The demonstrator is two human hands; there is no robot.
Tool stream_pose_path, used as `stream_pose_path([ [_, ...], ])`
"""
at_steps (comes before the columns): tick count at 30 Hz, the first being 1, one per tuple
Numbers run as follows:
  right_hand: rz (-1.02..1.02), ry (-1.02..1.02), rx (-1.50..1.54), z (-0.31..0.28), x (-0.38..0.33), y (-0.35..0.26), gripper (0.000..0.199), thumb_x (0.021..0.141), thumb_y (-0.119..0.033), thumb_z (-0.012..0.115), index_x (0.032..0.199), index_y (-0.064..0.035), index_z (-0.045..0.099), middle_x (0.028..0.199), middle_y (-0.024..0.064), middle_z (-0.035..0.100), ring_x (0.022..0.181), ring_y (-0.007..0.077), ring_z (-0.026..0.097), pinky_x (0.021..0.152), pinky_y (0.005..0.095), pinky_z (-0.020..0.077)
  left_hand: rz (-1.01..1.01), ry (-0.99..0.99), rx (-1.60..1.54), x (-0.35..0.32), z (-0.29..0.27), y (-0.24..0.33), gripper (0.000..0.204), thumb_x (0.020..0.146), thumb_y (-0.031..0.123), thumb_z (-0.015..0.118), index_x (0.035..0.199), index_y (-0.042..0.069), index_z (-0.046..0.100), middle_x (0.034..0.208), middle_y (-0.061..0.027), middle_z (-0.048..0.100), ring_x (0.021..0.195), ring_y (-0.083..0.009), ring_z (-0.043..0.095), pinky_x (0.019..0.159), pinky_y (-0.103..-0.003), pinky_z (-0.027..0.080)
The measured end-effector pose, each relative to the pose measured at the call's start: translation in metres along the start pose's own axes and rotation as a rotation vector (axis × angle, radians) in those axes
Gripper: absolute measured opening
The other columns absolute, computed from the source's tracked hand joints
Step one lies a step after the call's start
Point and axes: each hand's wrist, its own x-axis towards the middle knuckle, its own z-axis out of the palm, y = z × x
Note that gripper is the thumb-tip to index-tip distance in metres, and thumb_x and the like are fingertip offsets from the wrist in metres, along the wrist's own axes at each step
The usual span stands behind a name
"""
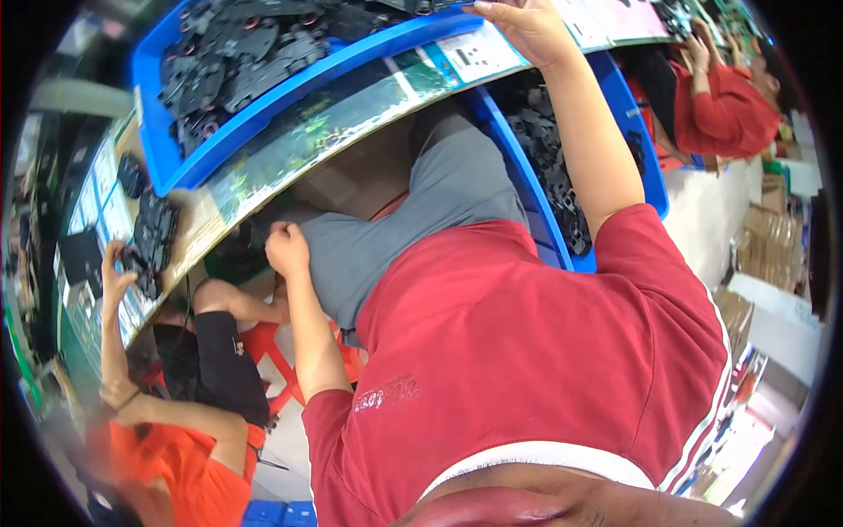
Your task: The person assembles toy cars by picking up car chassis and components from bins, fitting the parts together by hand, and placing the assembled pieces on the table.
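Blue tray (259,111) at eleven o'clock likely keeps black moulded parts (241,66) reachable; right hand (527,31), grip unclear; left hand (288,250), fingers curled closed.

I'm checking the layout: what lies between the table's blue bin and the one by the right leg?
In the head view, a strip of tabletop with a white sheet separates the upper bin from the lower bin.

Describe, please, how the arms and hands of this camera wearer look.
Short sleeves of a red shirt with white trim; both forearms are bare. The left hand and right hand wear no gloves; no watch is visible.
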Motion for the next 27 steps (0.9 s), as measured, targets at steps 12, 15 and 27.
stream_pose_path([
  [12, 0.154, 0.265, 0.37, -0.086, -0.052, -0.002, 0.041, 0.103, -0.032, 0.048, 0.13, -0.0024, 0.054, 0.116, 0.0147, 0.066, 0.104, 0.0279, 0.065, 0.088, 0.0443, 0.0544, -0.006, -0.014, -0.043, 0.0, 0.003, 0.002, 0.021, 0.086, 0.024, 0.063, 0.09, 0.004, 0.069, 0.076, -0.0198, 0.069, 0.075, -0.0406, 0.068, 0.068, -0.047, 0.052],
  [15, 0.392, 0.397, 0.224, -0.122, -0.034, 0.025, 0.04, 0.103, -0.032, 0.045, 0.125, -0.0015, 0.06, 0.111, 0.0177, 0.069, 0.096, 0.0291, 0.068, 0.082, 0.0423, 0.0558, 0.007, -0.004, -0.043, 0.002, 0.002, 0.005, 0.02, 0.085, 0.023, 0.062, 0.09, 0.004, 0.069, 0.076, -0.0202, 0.068, 0.076, -0.0405, 0.067, 0.069, -0.047, 0.052],
  [27, 0.074, 0.825, -1.337, -0.124, -0.029, 0.045, 0.038, 0.085, -0.031, 0.068, 0.109, -0.0003, 0.069, 0.099, 0.0225, 0.069, 0.095, 0.0357, 0.068, 0.087, 0.0422, 0.0529, 0.012, 0.01, -0.043, -0.006, -0.003, -0.005, 0.022, 0.084, 0.021, 0.061, 0.09, 0.002, 0.069, 0.079, -0.0205, 0.068, 0.077, -0.0403, 0.066, 0.073, -0.047, 0.051],
])
